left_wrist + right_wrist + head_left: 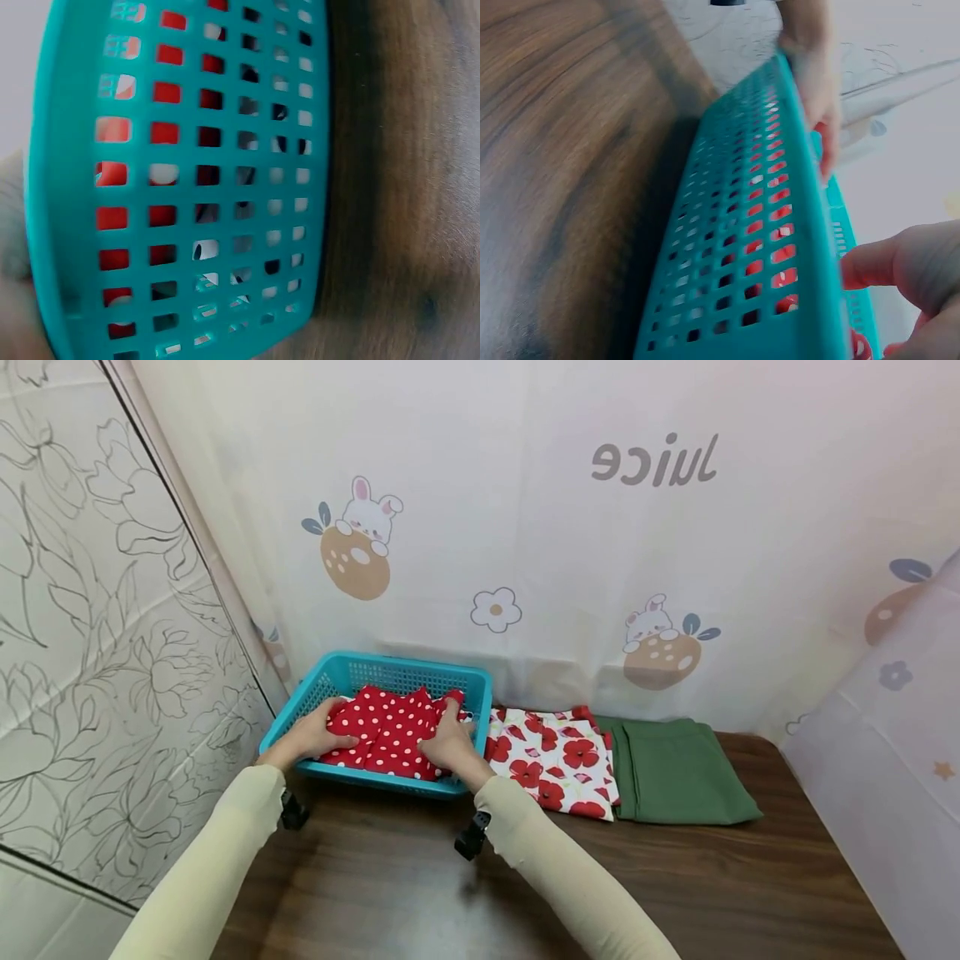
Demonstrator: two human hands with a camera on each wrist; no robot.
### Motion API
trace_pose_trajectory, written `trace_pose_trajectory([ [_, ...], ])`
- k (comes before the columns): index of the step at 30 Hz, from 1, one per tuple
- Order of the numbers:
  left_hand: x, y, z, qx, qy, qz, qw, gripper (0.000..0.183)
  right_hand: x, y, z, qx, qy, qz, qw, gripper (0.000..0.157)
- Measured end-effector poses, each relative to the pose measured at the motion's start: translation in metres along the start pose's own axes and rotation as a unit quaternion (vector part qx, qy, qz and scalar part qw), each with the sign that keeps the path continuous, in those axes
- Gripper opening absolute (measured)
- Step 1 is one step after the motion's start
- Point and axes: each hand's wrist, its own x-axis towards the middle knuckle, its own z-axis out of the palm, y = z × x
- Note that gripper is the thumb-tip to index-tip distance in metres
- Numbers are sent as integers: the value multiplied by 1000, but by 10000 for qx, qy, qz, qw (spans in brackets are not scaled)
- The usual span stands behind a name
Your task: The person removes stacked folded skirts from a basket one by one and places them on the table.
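Observation:
A folded red cloth with white polka dots [397, 727] lies inside the blue-green plastic basket [427, 787]. My left hand [318, 735] grips its left side, thumb on top, other fingers partly hidden by the cloth. At the cloth's right side my right hand [452, 745] reaches over the basket's rim and holds that edge. From the right wrist, the right thumb [877, 262] shows just inside the rim, with red cloth below it. Through the holes of the basket wall [191, 154], red fabric appears above white-and-dark fabric.
Right of the basket lies a folded white cloth with red poppies [558, 764], and beside it a folded green cloth [678, 772]. All stand on a dark wooden table [375, 868]. Printed curtains [525, 527] hang close behind, with a flower-patterned panel [135, 635] at left.

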Motion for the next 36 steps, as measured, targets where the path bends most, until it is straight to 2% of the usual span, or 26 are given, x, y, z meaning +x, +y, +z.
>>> trace_pose_trajectory([
  [3,3,0,-2,-265,-252,28,9993,98,1,-1,-10,641,-310,-115,9974,92],
  [6,5,0,-4,-392,-548,-7,9977,93,3,0,-15,933,-757,-307,9923,89],
  [8,5,-1,-5,-453,-768,-82,9960,92,4,3,-14,799,-982,-422,9911,87],
  [12,7,0,-3,-471,-1127,-136,9924,97,7,10,-8,408,-1131,-559,9912,85],
  [16,8,4,0,-403,-1272,-88,9910,101,9,13,-2,147,-1064,-623,9923,80],
  [21,12,8,5,-285,-1193,28,9924,89,11,16,4,-173,-827,-582,9947,77],
  [29,12,13,10,-97,-663,315,9973,76,12,19,10,-299,-408,-600,9969,83],
  [36,7,13,10,-37,-360,311,9989,73,14,19,16,-501,-363,-572,9964,62],
])
